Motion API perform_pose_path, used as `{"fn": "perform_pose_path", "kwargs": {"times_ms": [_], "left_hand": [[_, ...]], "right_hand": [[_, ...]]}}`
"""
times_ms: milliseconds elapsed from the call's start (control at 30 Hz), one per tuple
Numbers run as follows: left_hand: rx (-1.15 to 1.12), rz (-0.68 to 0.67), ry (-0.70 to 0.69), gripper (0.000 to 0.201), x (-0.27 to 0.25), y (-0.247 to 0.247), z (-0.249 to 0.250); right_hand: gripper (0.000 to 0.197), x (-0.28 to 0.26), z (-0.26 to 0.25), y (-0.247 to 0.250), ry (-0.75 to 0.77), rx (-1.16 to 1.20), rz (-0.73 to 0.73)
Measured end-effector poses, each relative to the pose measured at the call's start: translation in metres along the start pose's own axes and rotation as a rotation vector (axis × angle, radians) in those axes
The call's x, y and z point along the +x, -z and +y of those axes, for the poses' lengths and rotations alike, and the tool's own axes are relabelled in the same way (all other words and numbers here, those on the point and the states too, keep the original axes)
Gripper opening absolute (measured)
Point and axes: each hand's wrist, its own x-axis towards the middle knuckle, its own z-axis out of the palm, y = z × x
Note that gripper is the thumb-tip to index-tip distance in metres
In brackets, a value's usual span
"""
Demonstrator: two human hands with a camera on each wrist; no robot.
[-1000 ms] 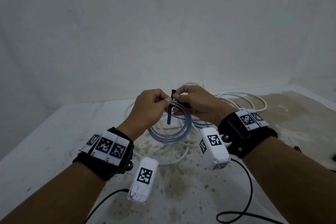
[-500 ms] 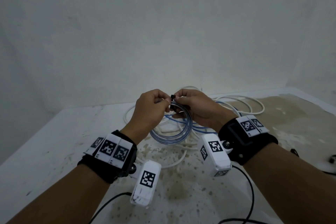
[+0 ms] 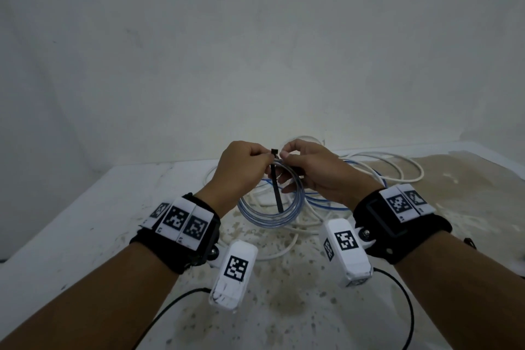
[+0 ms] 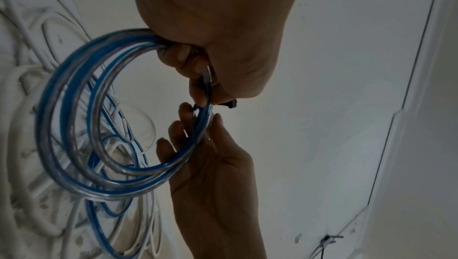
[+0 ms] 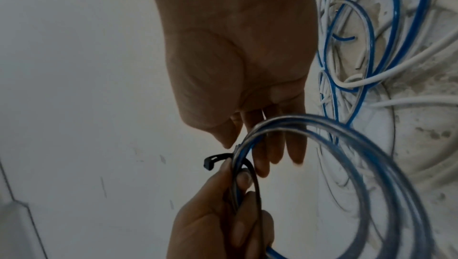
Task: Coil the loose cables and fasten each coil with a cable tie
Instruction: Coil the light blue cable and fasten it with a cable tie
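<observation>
the step in hand is fastening the first coil. the blue cable coil (image 3: 270, 204) is held up off the table (image 3: 85, 221), its top bunched between both hands. the left hand (image 3: 241, 170) has its fingers curled round the strands and also pins the black cable tie (image 3: 276, 179) against them; the tie's head sticks up just above the coil, between the two hands, and its tail hangs straight down across the open ring. the right hand (image 3: 312, 173) pinches the coil just beside the tie with thumb and forefinger, its other fingers lying fairly straight behind the loops.

the tie is not yet closed: head and tail are apart. the next move likely calls for bringing the tail up round the bundle and threading its tip into the head, then pulling it snug, while one hand keeps the loops from springing open.

more loose cables (image 3: 383, 167), white and blue, lie tangled on the table behind, uncoiled.
</observation>
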Motion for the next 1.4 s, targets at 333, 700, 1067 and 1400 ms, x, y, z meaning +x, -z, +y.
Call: {"fn": "perform_pose_path", "kwargs": {"times_ms": [333,700,1067,1400], "left_hand": [[-0.142,0.059,0.180,0.020,0.007,0.016,0.006],[-0.113,-0.019,0.242,0.015,0.004,0.007,0.009],[-0.154,-0.026,0.337,0.020,0.003,0.000,0.013],[-0.235,0.004,0.432,0.012,0.005,0.010,0.001]], "right_hand": [[0.029,0.000,0.002,-0.006,0.450,-0.809,-0.050],[0.015,0.016,0.001,-0.024,0.461,-0.601,0.376],[0.026,0.011,0.001,-0.027,0.513,-0.771,0.379],[0.016,0.000,-0.001,-0.026,0.554,-0.858,0.368]]}}
